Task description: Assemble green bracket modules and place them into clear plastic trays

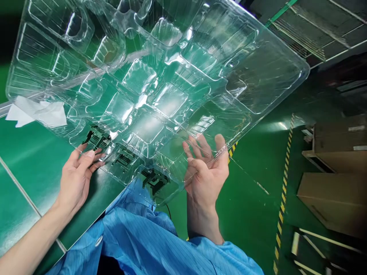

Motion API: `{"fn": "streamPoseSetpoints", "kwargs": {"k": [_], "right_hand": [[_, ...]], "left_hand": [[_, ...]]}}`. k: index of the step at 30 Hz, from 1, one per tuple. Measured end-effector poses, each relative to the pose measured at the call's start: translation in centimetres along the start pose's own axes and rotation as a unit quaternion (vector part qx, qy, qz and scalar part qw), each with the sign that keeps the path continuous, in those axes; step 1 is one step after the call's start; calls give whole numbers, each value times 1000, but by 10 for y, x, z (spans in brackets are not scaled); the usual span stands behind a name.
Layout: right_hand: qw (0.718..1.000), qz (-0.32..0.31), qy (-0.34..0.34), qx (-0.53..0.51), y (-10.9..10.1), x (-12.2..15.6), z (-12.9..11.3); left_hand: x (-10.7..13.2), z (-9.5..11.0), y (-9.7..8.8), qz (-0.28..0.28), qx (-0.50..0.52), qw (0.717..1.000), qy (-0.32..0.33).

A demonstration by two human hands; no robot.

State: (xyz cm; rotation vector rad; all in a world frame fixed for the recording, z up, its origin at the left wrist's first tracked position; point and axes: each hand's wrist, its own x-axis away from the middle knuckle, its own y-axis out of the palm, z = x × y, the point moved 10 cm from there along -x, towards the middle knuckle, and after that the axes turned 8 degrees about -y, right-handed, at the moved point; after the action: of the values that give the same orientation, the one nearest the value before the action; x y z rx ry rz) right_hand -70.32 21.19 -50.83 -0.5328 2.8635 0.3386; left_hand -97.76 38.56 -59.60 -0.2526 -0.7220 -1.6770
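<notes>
Gripping glossy pocketed tray [160,88] (clear plastic): left hand [76,173], right hand [205,173].

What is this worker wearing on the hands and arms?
Both the left hand and the right hand are bare: no gloves, rings or watch. The left forearm shows no sleeve. A light blue, finely striped sleeve ends below the right wrist, part of a smock.

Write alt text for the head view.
The right hand grips and the left hand touches the near edge of a large clear compartmented tray, tilted above a green table. Three black parts sit in its nearest pockets.
</notes>
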Motion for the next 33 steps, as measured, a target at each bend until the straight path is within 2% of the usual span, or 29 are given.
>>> {"fn": "streamPoseSetpoints", "kwargs": {"k": [9, 14, 20, 22, 25, 29, 33], "right_hand": [[1000, 7, 6, 5, -2, -2, 0], [1000, 14, 5, 4, -6, -5, 1], [998, 26, 54, -24, -14, -21, 18], [995, 42, 79, -36, -21, -30, 29], [994, 58, 92, -30, -33, -51, 42], [993, 81, 87, -3, -51, -85, 53], [992, 109, 55, 20, -64, -102, 58]], "left_hand": [[3, 5, 3, -1, -19, 1000, 0], [1, 6, 8, -29, -43, 999, 5], [3, 11, 16, -67, -70, 995, 41], [3, 9, 12, -81, -95, 991, 46], [-4, -5, -4, -93, -162, 982, 36], [-21, -25, -28, -91, -226, 969, 47], [-30, -38, -36, -113, -246, 961, 63]]}}
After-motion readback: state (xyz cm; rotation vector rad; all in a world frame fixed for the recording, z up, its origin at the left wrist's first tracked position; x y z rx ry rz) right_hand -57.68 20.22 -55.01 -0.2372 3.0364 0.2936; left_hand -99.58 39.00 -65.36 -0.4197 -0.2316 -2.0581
